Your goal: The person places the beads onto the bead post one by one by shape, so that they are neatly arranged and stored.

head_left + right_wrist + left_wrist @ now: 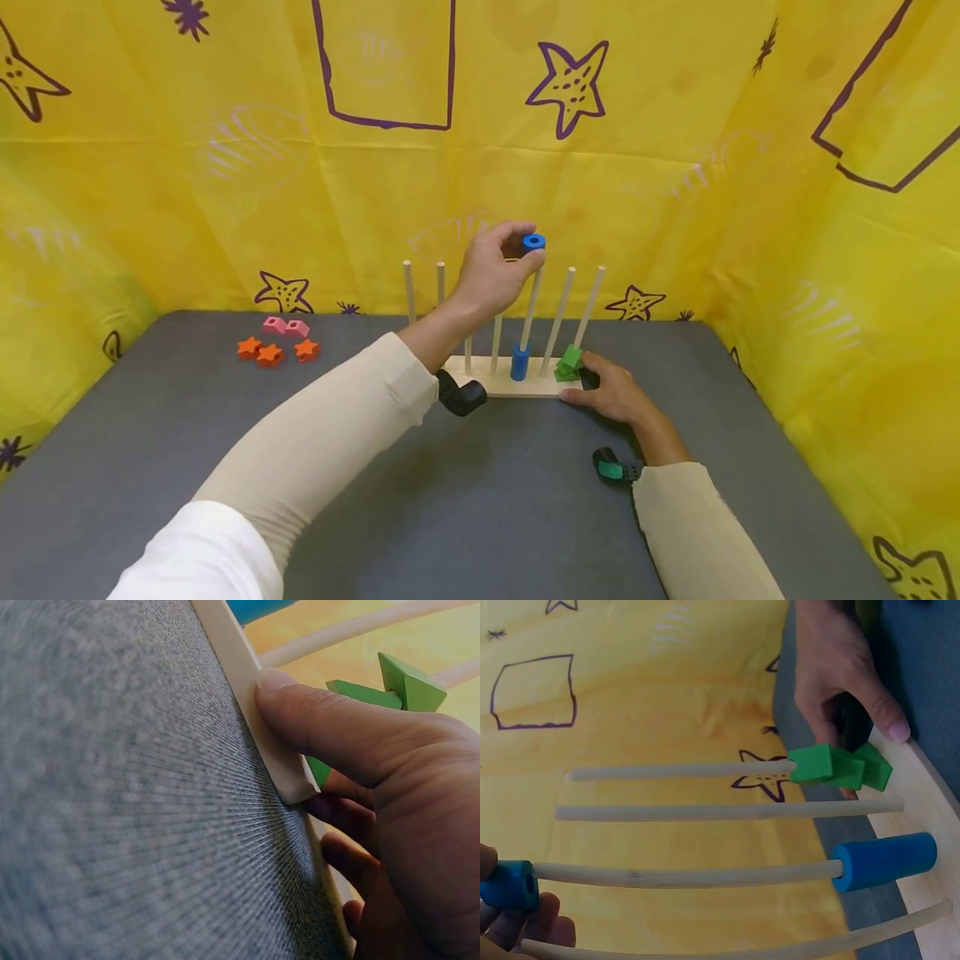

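L grip (pixel 491 268) pinches blue bead (pixel 534 248) at peg (pixel 532 311) tip, R grip (pixel 617 393) holds base (pixel 517 389) end on counter (pixel 450 500), but bead might snag or drop if hole's misaligned w/ peg.

From above, the head view faces forward and down over the grey table (pixel 465 508); the left wrist's, nearer, shows pale wooden rods (pixel 705 813) sideways; the right's skims low, closest. All share green triangular blocks (pixel 811 763).
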A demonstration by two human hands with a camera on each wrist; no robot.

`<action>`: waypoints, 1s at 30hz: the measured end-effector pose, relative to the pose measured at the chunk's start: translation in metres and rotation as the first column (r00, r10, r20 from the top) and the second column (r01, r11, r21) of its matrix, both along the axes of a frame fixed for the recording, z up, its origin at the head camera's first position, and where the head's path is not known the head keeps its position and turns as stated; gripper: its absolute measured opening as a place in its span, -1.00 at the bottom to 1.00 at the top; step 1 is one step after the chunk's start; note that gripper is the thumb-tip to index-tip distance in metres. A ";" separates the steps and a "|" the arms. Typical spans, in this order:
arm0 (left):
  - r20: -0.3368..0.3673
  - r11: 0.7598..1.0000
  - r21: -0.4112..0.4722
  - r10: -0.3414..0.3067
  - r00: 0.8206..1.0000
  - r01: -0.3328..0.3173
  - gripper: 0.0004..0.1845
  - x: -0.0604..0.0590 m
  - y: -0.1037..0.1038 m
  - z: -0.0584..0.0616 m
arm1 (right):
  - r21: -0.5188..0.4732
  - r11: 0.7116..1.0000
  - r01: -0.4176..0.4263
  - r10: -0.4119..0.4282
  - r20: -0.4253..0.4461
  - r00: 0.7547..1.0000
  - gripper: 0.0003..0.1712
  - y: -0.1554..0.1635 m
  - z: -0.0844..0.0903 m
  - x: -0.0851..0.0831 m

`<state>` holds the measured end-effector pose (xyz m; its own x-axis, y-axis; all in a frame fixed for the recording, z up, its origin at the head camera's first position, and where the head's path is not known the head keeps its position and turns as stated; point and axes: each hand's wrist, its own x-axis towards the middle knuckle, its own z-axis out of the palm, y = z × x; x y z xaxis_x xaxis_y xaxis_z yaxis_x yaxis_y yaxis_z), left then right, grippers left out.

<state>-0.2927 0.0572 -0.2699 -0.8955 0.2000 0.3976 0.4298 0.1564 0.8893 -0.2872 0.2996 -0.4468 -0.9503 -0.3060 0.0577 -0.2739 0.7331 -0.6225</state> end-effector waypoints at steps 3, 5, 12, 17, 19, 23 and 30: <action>0.007 1.000 0.009 0.003 1.000 -0.003 -0.59 -0.001 0.002 -0.001 | -0.005 1.000 -0.003 0.003 0.003 1.000 -0.04 0.000 0.000 -0.002; 0.012 1.000 0.015 0.009 1.000 -0.009 -0.59 -0.002 0.003 -0.002 | 0.001 1.000 -0.001 0.001 0.006 1.000 -0.04 0.001 0.001 -0.002; 0.036 1.000 0.017 0.026 0.999 -0.027 -0.69 -0.002 0.008 -0.010 | 0.000 1.000 -0.003 0.003 0.003 1.000 -0.08 0.001 0.004 -0.002; 0.054 0.999 0.013 0.043 0.998 -0.043 -0.72 0.000 0.009 -0.020 | -0.014 1.000 -0.019 0.019 0.002 1.000 -0.10 0.000 0.001 -0.001; 0.059 0.998 0.017 0.051 0.997 -0.053 -0.70 0.000 0.009 -0.023 | -0.018 1.000 -0.018 0.018 -0.003 1.000 -0.10 0.000 0.000 -0.001; 0.088 0.997 0.050 0.062 0.994 -0.066 -0.65 0.001 0.010 -0.027 | -0.015 1.000 -0.018 0.017 -0.014 1.000 -0.08 0.000 0.000 -0.001; 0.115 0.994 0.088 0.058 0.992 -0.068 -0.71 0.003 0.009 -0.034 | -0.009 1.000 -0.020 0.020 -0.005 1.000 -0.04 0.000 0.000 0.000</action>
